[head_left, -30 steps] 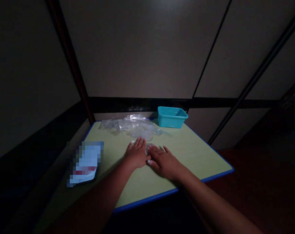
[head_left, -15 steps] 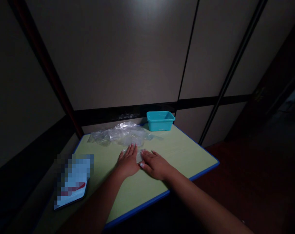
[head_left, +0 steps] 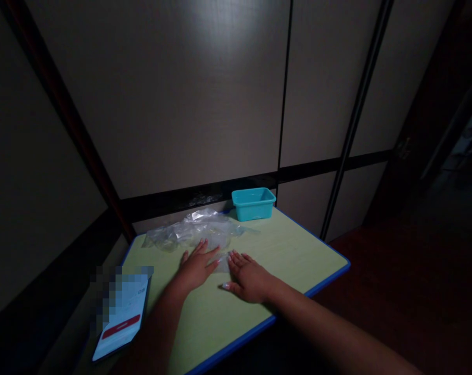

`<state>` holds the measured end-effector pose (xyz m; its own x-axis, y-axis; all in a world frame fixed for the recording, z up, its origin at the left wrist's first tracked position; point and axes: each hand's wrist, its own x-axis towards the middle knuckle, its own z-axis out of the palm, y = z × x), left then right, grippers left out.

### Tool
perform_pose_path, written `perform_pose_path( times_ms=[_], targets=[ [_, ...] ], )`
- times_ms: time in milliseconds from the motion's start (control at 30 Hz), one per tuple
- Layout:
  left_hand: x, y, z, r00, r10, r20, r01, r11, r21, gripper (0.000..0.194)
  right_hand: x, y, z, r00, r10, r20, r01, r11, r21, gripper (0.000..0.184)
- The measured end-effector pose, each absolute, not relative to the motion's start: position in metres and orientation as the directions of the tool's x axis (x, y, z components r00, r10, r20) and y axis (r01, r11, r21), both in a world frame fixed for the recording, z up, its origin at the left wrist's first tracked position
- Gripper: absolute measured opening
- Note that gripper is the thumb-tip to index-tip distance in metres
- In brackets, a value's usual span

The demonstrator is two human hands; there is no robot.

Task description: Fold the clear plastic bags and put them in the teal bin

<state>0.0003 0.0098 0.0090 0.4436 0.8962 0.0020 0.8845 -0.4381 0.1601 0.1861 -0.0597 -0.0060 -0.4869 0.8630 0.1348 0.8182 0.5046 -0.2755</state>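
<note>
A small flat piece of clear plastic (head_left: 222, 264) lies on the table between my two hands. My left hand (head_left: 196, 267) is open at its left side, fingers spread, with the thumb close to the plastic's edge. My right hand (head_left: 249, 277) rests palm down with its fingers stretched out, fingertips at the right edge of the plastic and the thumb apart from them. Just beyond my left fingertips lies a crumpled heap of clear plastic film (head_left: 199, 225). The dim light hides the plastic's exact shape.
A turquoise plastic basket (head_left: 255, 210) stands at the table's far edge, beside the wardrobe panels (head_left: 204, 114). On the left lies a phone or tablet with a lit screen (head_left: 122, 312), partly blurred out. The pale green table (head_left: 294, 252) has a blue rim.
My left hand has shifted left with its fingers spread wider, so more of the small plastic piece shows. My right thumb has moved away from the other fingers. The camera view has tilted slightly.
</note>
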Motion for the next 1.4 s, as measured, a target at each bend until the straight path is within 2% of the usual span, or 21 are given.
perform_pose_path(
  times_ms=[100,200,300,400,533,633,733,1033,1267,1400],
  targets=[
    [-0.001,0.009,0.006,0.467,0.884,-0.040,0.877,-0.456,0.154,0.044,0.191,-0.052,0.002,-0.537,0.838,0.096,0.787,0.539,-0.299,0.080],
    [0.000,0.008,0.000,0.465,0.884,-0.054,0.876,-0.451,0.173,0.045,0.197,-0.030,0.016,-0.564,0.824,0.052,0.775,0.549,-0.312,0.076],
    [0.002,0.010,-0.006,0.442,0.897,0.014,0.877,-0.436,0.202,0.049,0.202,-0.001,0.026,-0.570,0.815,0.104,0.768,0.573,-0.285,0.065],
    [0.004,0.012,-0.008,0.375,0.923,0.092,0.898,-0.386,0.211,0.049,0.205,0.024,0.020,-0.546,0.820,0.171,0.756,0.570,-0.321,0.061],
    [0.005,0.013,-0.007,0.262,0.956,0.132,0.942,-0.283,0.180,0.050,0.209,0.032,0.002,-0.506,0.841,0.190,0.748,0.538,-0.389,0.065],
    [0.005,0.014,-0.008,0.219,0.968,0.122,0.957,-0.238,0.167,0.056,0.211,0.028,-0.006,-0.487,0.866,0.111,0.777,0.488,-0.397,0.072],
    [0.006,0.013,-0.010,0.222,0.971,0.088,0.962,-0.233,0.142,0.065,0.211,0.026,-0.007,-0.485,0.873,0.053,0.802,0.468,-0.372,0.074],
    [0.002,0.016,-0.015,0.272,0.962,0.010,0.957,-0.272,0.105,0.084,0.213,0.033,-0.009,-0.442,0.894,0.076,0.824,0.437,-0.361,0.080],
    [0.005,0.013,-0.013,0.300,0.953,0.029,0.946,-0.301,0.118,0.079,0.214,0.035,-0.006,-0.418,0.905,0.073,0.835,0.415,-0.362,0.070],
    [0.007,0.011,-0.006,0.292,0.937,0.191,0.934,-0.323,0.155,0.058,0.216,0.032,-0.002,-0.473,0.881,0.035,0.809,0.449,-0.381,0.082]
  ],
)
